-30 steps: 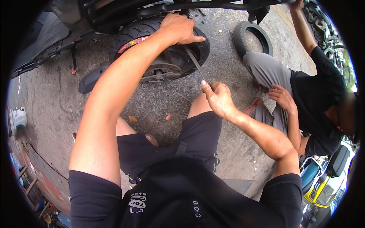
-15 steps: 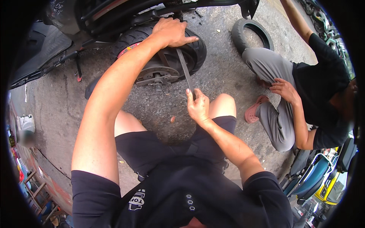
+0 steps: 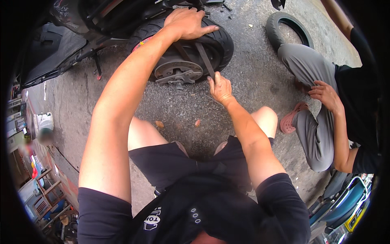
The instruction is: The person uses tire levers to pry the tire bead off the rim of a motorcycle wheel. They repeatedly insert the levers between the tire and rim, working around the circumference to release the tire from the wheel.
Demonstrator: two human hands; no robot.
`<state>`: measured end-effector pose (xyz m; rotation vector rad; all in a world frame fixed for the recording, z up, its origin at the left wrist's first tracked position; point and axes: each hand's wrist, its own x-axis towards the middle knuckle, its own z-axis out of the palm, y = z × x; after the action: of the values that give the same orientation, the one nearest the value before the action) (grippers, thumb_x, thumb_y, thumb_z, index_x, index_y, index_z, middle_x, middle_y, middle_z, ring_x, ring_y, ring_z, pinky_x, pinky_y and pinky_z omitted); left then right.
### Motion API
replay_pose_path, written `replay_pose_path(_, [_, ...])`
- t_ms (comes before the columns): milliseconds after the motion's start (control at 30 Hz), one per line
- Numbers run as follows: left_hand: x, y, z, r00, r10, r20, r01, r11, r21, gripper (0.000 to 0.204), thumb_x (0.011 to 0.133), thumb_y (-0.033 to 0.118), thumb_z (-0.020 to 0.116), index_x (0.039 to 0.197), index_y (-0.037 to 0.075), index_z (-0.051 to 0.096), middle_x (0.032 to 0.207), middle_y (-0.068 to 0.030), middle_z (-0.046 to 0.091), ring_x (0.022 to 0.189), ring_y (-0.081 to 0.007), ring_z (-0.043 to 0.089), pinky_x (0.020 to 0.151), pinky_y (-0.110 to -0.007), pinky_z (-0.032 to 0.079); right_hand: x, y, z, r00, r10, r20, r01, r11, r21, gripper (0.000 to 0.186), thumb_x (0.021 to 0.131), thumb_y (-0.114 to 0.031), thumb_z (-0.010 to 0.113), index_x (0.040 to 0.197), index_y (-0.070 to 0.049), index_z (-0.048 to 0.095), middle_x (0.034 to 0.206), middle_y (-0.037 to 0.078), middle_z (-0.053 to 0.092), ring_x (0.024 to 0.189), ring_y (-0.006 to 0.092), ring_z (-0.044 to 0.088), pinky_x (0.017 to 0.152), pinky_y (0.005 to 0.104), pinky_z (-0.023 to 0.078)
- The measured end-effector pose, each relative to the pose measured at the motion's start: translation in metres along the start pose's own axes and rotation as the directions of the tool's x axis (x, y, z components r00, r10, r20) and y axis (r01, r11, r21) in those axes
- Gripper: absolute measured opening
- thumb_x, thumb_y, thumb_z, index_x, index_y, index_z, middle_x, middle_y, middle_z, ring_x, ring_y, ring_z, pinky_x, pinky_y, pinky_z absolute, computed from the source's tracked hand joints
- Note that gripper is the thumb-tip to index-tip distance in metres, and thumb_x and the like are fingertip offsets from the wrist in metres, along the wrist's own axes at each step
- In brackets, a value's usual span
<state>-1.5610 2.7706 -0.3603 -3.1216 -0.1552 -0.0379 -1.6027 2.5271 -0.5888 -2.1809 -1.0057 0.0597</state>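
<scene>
My left hand [image 3: 187, 25] lies over the top of a black motorbike tyre [image 3: 226, 44], its thumb stretched out to the right and its fingers reaching over the far side. The fingertips are partly hidden. In my right hand [image 3: 222, 88] is the near end of a flat metal tyre lever [image 3: 205, 59]. The lever's far end sits at the wheel's edge, just below my left hand. A brake disc [image 3: 162, 72] with a hub and axle nut faces me at the wheel's lower side.
A loose tyre [image 3: 275, 34] lies at the upper right. Beside it, a person in grey trousers [image 3: 315, 136] crouches close to my right. The dark motorbike body [image 3: 73, 16] overhangs the wheel. A white bucket-like container [image 3: 45, 121] stands at left, and parked motorbikes [image 3: 345, 205] at lower right.
My right hand has pushed the lever's near end forward, closer to the wheel. My left hand stays on the tyre. The whole view has shifted somewhat.
</scene>
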Motion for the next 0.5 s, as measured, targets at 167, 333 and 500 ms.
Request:
replay_pose_path(167, [-0.002,0.004,-0.001,0.999,-0.03,0.015,0.031,0.999,-0.011,0.086,0.091,0.08,0.049,0.132,0.006,0.067,0.128,-0.0187,0.068,0.124,-0.0371,0.062,0.108,-0.047,0.046,0.03,0.009,-0.034,0.99,0.052,0.13,-0.055,0.998,0.017,0.031,0.102,-0.037,0.061,0.104,-0.007,0.052,0.096,0.02,0.07,0.09,0.0444,0.067,0.078,0.0532,0.054])
replay_pose_path(333, [0.004,0.005,0.0,1.0,-0.025,-0.018,0.025,1.0,0.007,0.085,0.09,0.079,0.051,0.131,0.007,0.068,0.126,-0.0183,0.069,0.122,-0.0367,0.063,0.108,-0.046,0.047,0.006,-0.011,-0.018,0.848,0.278,0.452,-0.414,0.879,0.236,0.033,0.102,-0.03,0.059,0.116,-0.001,0.06,0.106,0.029,0.07,0.104,0.049,0.066,0.09,0.0539,0.051])
replay_pose_path(500, [-0.004,-0.001,-0.003,0.999,-0.046,-0.01,0.046,0.999,-0.005,0.084,0.09,0.079,0.052,0.127,0.005,0.069,0.126,-0.0192,0.069,0.122,-0.0368,0.063,0.107,-0.046,0.047,0.039,-0.005,-0.057,0.842,0.17,0.511,-0.125,0.985,-0.122,0.025,0.1,-0.023,0.06,0.109,0.0,0.059,0.108,0.026,0.07,0.102,0.0465,0.068,0.089,0.0536,0.053])
